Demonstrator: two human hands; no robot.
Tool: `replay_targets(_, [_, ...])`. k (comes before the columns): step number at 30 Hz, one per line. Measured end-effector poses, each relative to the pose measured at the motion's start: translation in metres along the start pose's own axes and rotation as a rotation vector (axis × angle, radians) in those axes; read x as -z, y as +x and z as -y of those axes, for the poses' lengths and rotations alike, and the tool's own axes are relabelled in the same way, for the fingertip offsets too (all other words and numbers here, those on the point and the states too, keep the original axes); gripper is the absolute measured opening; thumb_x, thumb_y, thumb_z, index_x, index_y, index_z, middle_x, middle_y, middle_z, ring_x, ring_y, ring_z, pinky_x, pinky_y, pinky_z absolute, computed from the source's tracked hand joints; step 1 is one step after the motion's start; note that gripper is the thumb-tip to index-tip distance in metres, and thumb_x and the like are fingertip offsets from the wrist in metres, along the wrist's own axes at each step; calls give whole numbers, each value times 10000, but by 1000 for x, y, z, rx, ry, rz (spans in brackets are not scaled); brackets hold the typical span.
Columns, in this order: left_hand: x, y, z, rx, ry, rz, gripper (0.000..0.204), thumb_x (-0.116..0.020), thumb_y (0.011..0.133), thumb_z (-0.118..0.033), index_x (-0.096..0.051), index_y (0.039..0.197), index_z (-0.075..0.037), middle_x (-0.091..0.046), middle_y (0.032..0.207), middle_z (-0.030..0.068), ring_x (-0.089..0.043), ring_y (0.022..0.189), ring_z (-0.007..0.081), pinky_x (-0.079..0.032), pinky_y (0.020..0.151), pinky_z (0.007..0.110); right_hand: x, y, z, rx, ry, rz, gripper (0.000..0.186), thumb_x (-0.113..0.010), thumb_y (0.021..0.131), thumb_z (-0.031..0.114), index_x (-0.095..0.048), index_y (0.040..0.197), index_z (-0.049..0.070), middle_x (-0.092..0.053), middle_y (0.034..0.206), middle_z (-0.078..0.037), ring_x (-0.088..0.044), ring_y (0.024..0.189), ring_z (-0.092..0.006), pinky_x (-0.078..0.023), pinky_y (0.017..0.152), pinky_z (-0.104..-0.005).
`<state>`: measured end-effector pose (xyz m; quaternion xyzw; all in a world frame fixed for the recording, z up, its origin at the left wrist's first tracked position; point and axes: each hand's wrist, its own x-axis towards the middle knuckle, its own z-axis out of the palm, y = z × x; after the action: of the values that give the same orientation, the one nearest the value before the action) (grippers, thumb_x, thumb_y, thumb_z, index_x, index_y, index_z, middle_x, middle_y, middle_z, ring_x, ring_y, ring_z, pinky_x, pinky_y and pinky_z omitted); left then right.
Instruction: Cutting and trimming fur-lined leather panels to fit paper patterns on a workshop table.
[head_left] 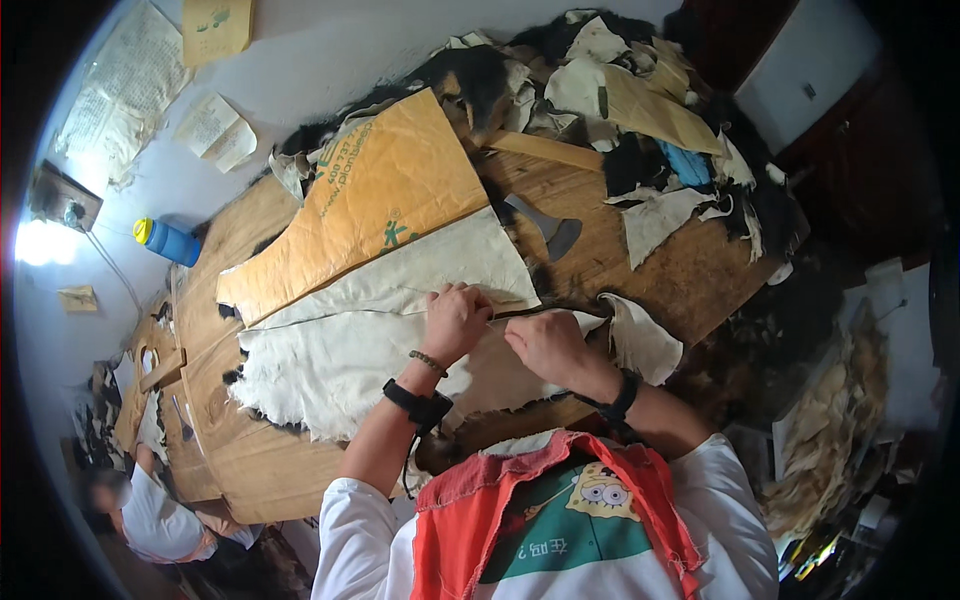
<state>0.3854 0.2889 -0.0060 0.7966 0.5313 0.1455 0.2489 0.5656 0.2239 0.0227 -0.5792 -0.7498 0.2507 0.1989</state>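
A pale hide [340, 365], skin side up with dark fur at its ragged rim, lies across the wooden table in front of me. A dark slit runs along it, parting it from the upper hide strip [440, 258]. My left hand [460, 312] rests at this slit, fingers bent and closed on the hide's edge. Just right of it, my right hand [553, 347] is curled in a fist-like pinch over the hide; whatever its fingers hold is hidden. A loose hide flap [643, 340] curls up beyond my right wrist. The brown paper pattern [400, 190] covers the hide's upper part.
On the wooden table [270, 465] lies a dark flared metal blade [552, 232]. A heap of fur and hide scraps [590, 90] fills the back, with a wooden strip [545, 152] before it. A blue bottle [170, 243] stands by the wall. Another person [165, 515] sits at left.
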Motion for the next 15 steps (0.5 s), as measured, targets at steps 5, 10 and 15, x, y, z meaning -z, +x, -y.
replay_targets(5, [-7, -1, 17, 14, -114, -66, 97, -703, 781, -168, -726, 833, -89, -668, 906, 84, -597, 959, 291, -438, 842, 413, 36, -20, 34, 439, 171, 528, 169, -650, 852, 228, -728, 778, 98, -696, 759, -150, -693, 746, -322, -545, 685, -414])
replay_targets(10, [17, -24, 5, -344, -51, -159, 143, -686, 846, -176, -769, 954, -133, -662, 901, 63, -575, 926, 278, -440, 808, 402, 21, 18, 6, 19, 647, 191, 140, -666, 840, 195, -737, 807, 79, -702, 762, -142, -693, 710, -274, -529, 678, -377])
replay_targets(15, [15, -35, 2, 24, -513, -108, 203, -732, 852, -256, -793, 1018, -155, -653, 834, 68, -554, 849, 266, -456, 810, 379, 0, 30, -20, -178, 443, 143, 158, -668, 842, 215, -733, 816, 73, -701, 776, -150, -697, 712, -272, -526, 667, -387])
